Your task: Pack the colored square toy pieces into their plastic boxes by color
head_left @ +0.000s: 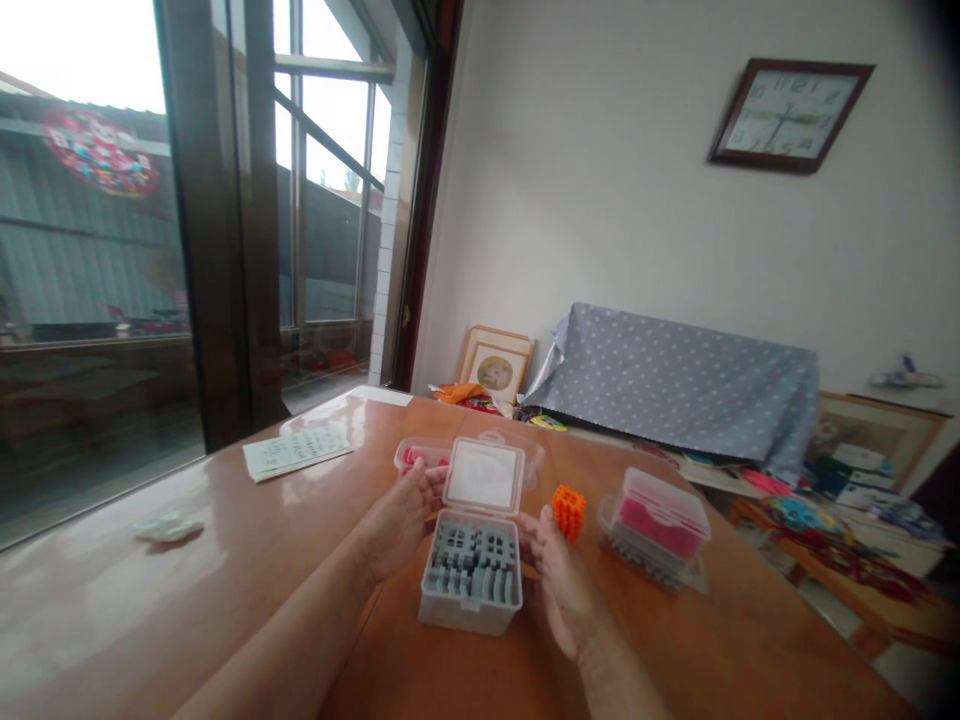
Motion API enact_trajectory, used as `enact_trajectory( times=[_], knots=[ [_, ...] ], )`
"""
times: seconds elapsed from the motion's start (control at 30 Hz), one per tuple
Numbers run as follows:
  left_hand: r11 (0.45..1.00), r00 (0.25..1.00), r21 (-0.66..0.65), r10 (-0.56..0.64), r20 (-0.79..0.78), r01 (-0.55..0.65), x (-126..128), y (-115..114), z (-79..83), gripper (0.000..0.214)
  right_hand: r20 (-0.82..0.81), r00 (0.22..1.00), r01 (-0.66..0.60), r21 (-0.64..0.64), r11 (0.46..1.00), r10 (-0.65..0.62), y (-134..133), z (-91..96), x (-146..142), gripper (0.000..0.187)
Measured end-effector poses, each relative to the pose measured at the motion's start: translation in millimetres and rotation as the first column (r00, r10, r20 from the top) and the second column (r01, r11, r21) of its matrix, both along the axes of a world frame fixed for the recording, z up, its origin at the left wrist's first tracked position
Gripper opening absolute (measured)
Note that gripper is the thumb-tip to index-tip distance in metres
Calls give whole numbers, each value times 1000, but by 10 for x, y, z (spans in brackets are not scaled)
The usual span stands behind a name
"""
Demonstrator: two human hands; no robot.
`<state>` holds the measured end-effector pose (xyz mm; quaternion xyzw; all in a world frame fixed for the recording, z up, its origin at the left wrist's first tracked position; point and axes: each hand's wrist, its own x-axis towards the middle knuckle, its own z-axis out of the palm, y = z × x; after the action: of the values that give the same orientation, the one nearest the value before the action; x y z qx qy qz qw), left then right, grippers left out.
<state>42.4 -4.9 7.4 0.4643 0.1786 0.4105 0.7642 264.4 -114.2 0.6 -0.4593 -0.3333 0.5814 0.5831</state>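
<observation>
A clear plastic box [471,592] full of grey block pieces stands on the wooden table [225,540], its hinged lid [484,476] tipped up and open. My left hand [400,520] rests against the box's left side, fingers curled toward the lid hinge. On the box's right side lies my right hand [561,580], fingers reaching up by the lid. A small orange block cube [569,511] sits just beyond my right hand's fingertips. Neither hand lifts the box.
A lidded box of pink pieces [660,522] sits on another lid at right. Behind the open lid is a clear box with pink pieces [420,456]. A printed sheet [297,450] and crumpled tissue [168,526] lie left. A window [225,200] and covered furniture [675,375] stand behind.
</observation>
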Motion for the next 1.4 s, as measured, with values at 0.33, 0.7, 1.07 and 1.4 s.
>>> enact_trajectory(
  times=[0.33,0.7,1.07,1.4],
  knots=[
    [993,982,69,101,-161,-91,-29,-64,51,42,-18,1000,-16,-10,1000,15,37,-49,36,75],
    [982,956,179,-1,-292,56,-66,-178,100,32,76,995,-68,80,994,62,-87,76,-27,52],
    [980,938,171,-37,-345,102,-45,-179,80,38,161,982,-119,103,987,101,-83,31,7,81],
    [977,940,152,-93,-329,150,-55,-168,66,40,216,970,-134,113,985,107,-126,71,-7,81]
  ],
)
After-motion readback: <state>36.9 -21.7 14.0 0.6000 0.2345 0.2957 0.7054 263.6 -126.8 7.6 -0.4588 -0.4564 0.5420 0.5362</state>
